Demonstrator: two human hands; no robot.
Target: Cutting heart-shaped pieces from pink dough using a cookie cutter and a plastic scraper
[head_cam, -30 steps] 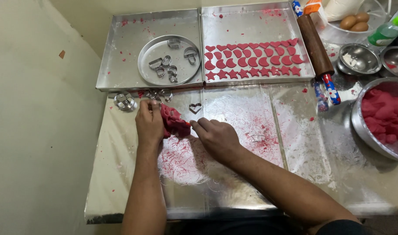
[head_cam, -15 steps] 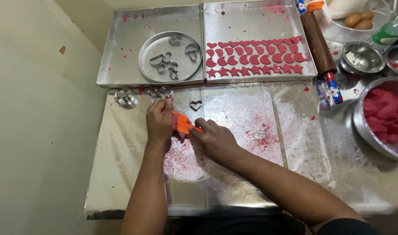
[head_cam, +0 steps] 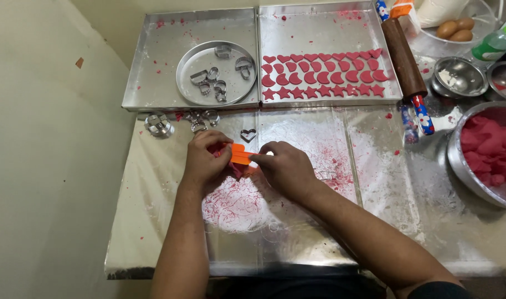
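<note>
Both hands meet over the foil-covered desk point(head_cam: 170, 243): the left hand point(head_cam: 204, 160) is curled around a small lump of red dough point(head_cam: 234, 169), while the right hand point(head_cam: 285, 169) pinches an orange scraper point(head_cam: 242, 154) against it. Three rows of cut red shapes point(head_cam: 324, 72), hearts, crescents and stars, already fill part of the right-hand tray point(head_cam: 330, 22), whose upper half is bare. By the look of it much remains: a steel bowl point(head_cam: 458, 166) at the right edge holds a heap of red dough, cut off by the frame. A heart-shaped cutter point(head_cam: 248, 134) lies just beyond the hands. The lump is mostly hidden by the fingers, so its size is unclear.
</note>
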